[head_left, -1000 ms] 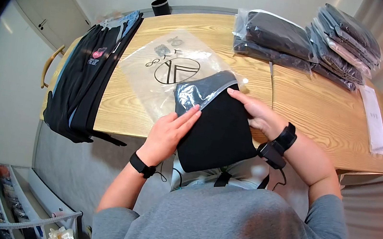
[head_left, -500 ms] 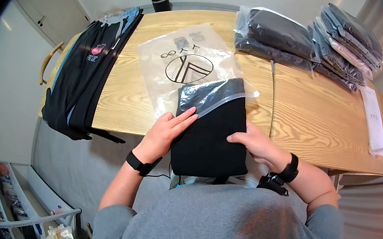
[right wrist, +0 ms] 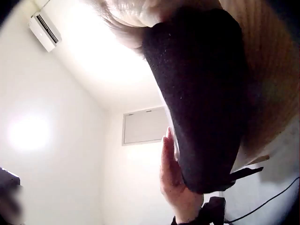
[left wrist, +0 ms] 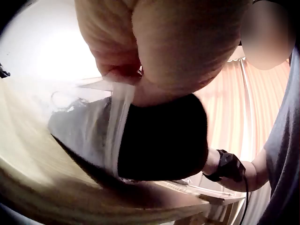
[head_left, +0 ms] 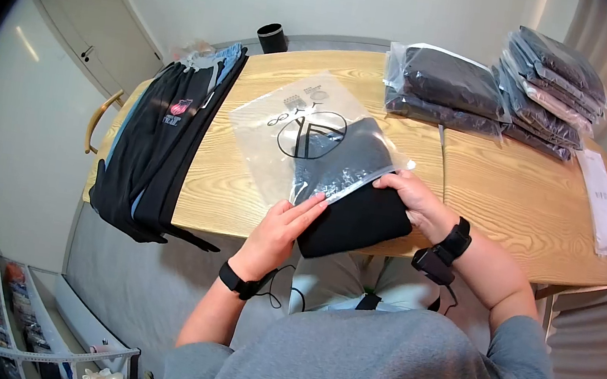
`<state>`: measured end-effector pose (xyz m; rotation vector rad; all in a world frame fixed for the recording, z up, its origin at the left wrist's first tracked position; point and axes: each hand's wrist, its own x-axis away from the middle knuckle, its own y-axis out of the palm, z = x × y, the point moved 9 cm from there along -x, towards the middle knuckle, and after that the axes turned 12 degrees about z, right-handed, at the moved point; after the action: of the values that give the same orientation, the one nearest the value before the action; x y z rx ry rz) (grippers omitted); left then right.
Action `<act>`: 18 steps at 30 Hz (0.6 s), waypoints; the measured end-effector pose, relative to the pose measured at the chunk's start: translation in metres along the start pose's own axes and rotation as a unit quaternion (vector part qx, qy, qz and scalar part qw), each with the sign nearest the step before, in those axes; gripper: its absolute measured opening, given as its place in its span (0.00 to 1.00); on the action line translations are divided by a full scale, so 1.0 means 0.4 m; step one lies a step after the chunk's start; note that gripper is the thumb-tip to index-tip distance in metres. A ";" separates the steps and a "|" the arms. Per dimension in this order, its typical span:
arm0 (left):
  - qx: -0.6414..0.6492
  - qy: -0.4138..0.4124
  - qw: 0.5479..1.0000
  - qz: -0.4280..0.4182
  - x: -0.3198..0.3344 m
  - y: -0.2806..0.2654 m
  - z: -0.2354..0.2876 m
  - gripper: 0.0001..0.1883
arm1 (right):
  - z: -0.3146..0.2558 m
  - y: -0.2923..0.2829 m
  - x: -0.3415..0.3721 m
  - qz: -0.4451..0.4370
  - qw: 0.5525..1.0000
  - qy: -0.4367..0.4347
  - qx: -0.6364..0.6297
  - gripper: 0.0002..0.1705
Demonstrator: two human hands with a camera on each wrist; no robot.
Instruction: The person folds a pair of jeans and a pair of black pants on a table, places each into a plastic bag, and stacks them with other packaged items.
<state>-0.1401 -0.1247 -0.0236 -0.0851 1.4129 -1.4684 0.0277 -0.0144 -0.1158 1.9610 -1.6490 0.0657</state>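
A folded black garment (head_left: 356, 223) lies partly inside a clear plastic bag (head_left: 259, 118) printed with a circled logo. Its near part sticks out of the bag's mouth, over the table's front edge. My left hand (head_left: 270, 239) holds the bag's rim at the left, its fingers stretched over the plastic; in the left wrist view the rim (left wrist: 119, 126) runs in between thumb and fingers. My right hand (head_left: 420, 205) grips the garment's right side close to the bag's opening, thumb on top and the other fingers mostly hidden beneath. The right wrist view shows the black cloth (right wrist: 197, 93) in that hand.
Dark trousers (head_left: 156, 147) with a pink emblem drape over the table's left end. Bagged clothes (head_left: 451, 90) stand in stacks at the back right, a taller pile (head_left: 555, 85) beside them. A white packet (head_left: 599, 202) lies at the right on the wooden table (head_left: 493, 207).
The garment has gone deeper into the bag, so less black cloth shows outside. My right hand moved down the garment's side, then forward towards the bag's mouth. The left hand stays at the rim.
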 end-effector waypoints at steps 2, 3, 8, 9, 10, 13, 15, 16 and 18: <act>-0.022 0.005 0.999 0.025 -0.001 -0.004 0.002 0.33 | 0.005 -0.006 -0.017 0.030 0.999 -0.040 -0.007 0.09; -0.041 0.011 0.998 0.048 0.000 -0.011 0.005 0.33 | 0.000 -0.020 -0.019 0.061 0.995 -0.079 -0.016 0.09; -0.222 -0.162 0.935 0.222 0.053 -0.062 -0.085 0.23 | 0.003 -0.012 0.002 0.076 0.991 -0.105 -0.032 0.09; -0.223 -0.162 0.936 0.221 0.065 -0.057 -0.089 0.23 | 0.008 -0.010 0.001 0.067 0.992 -0.099 -0.037 0.11; -0.198 -0.244 0.938 0.144 0.088 -0.023 -0.134 0.23 | 0.014 -0.010 -0.004 0.067 0.992 -0.098 -0.039 0.11; -0.174 -0.260 0.945 0.096 0.104 0.016 -0.155 0.23 | -0.002 -0.012 -0.009 0.079 0.984 -0.152 -0.046 0.15; -0.176 -0.196 0.956 0.128 0.092 0.007 -0.130 0.23 | -0.007 0.011 -0.005 0.034 0.987 -0.142 -0.072 0.19; -0.170 -0.185 0.961 0.115 0.085 0.004 -0.128 0.23 | -0.015 0.007 -0.006 0.034 0.987 -0.142 -0.072 0.19; -0.162 -0.174 0.966 0.101 0.082 0.001 -0.129 0.23 | 0.006 0.027 -0.013 -0.035 0.997 -0.068 0.012 0.17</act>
<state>-0.1888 -0.1118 -0.0581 -0.3757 1.3136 -0.9897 0.0158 -0.0118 -0.1155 2.0808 -1.6704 -0.0766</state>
